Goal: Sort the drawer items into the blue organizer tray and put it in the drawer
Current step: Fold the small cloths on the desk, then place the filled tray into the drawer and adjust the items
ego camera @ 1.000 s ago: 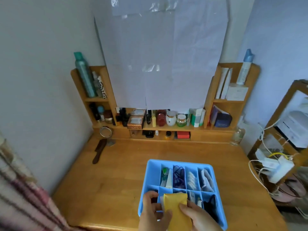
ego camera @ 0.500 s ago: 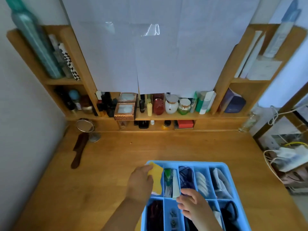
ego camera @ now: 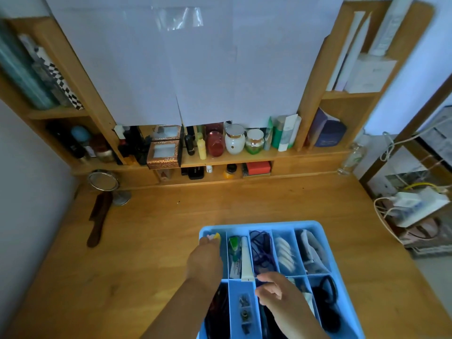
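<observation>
The blue organizer tray (ego camera: 261, 224) lies on the wooden desk (ego camera: 159, 241), near its front edge. My left hand (ego camera: 205, 258) reaches into the tray's far-left compartment and holds a yellow packet (ego camera: 217, 236) down in it; only the packet's tip shows past my fingers. My right hand (ego camera: 281, 297) hovers over the tray's middle divider with loosely curled fingers, holding nothing. Other compartments hold a green-capped tube (ego camera: 233, 243), a white tube (ego camera: 245, 258), a dark blue cord (ego camera: 261, 250), white pads (ego camera: 283, 250), small metal bits (ego camera: 244, 311) and a black item (ego camera: 325, 297). No drawer is in view.
A dark comb (ego camera: 97, 223) and a small round mirror (ego camera: 104, 182) sit at the desk's back left. A wooden shelf unit with jars (ego camera: 234, 140) and bottles runs along the back. To the right, a power strip (ego camera: 415, 204) with cables lies on a side rack.
My left hand has carried the yellow packet from the tray's front to the far-left compartment and pushed it down inside. My right hand let go of it and stays over the tray. The camera moved closer.
</observation>
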A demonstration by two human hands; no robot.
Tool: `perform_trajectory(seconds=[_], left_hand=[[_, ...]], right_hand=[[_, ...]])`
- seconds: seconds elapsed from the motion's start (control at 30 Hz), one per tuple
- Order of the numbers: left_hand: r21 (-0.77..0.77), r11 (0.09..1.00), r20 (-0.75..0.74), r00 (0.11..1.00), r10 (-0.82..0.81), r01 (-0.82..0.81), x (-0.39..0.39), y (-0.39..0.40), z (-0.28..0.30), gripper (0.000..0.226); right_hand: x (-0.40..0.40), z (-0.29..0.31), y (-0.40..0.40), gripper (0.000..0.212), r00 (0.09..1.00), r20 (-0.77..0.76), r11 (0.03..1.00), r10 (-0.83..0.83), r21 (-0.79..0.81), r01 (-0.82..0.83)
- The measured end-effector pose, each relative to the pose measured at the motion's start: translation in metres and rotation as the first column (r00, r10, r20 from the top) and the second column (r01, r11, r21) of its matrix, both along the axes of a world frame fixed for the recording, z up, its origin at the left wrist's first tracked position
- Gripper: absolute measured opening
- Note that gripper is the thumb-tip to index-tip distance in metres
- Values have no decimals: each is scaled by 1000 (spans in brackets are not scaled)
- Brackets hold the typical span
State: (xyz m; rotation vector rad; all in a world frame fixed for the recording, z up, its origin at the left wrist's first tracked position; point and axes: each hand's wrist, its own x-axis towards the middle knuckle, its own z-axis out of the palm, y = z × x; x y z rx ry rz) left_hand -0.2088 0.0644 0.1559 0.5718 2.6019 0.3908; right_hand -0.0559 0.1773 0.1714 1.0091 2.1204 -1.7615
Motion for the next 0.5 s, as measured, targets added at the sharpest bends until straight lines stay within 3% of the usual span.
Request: perform_trajectory(seconds=[0.2,0.3,0.4,0.5], left_hand=[[-83,994,-12,998,-68,66,8,1,5,53],[70,998,-81,997,12,-6,15,-16,13,46],[309,935,-69,977,202,-172,29,-42,23,36],[318,903,9,953,303,-290,49,-61,22,37]], right_hand=[[21,0,11,19,993,-2,963,119,243,-115],[35,2,27,18,996,-33,949,82,308,-68],[51,4,48,24,997,-63,918,38,397,-10],[67,-1,71,25,995,-93,832,-49,547,92]])
